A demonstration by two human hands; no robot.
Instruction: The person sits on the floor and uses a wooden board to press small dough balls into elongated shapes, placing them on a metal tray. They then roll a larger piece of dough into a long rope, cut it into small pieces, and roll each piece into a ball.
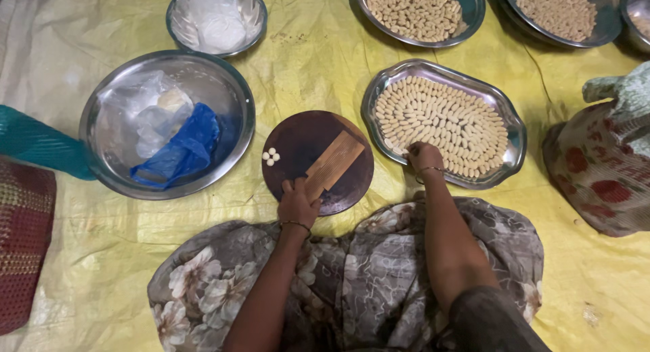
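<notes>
My left hand (298,203) pinned the wooden paddle (333,164) on the round board (298,145), four dough balls (271,156) unshaped; my right hand (424,156), fingers together, touched the nearly full oval tray (512,122).

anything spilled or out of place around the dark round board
Nothing stands out. The dark round wooden board holds four small white dough balls in a tidy cluster and a flat wooden paddle under the left hand; no spills show.
</notes>
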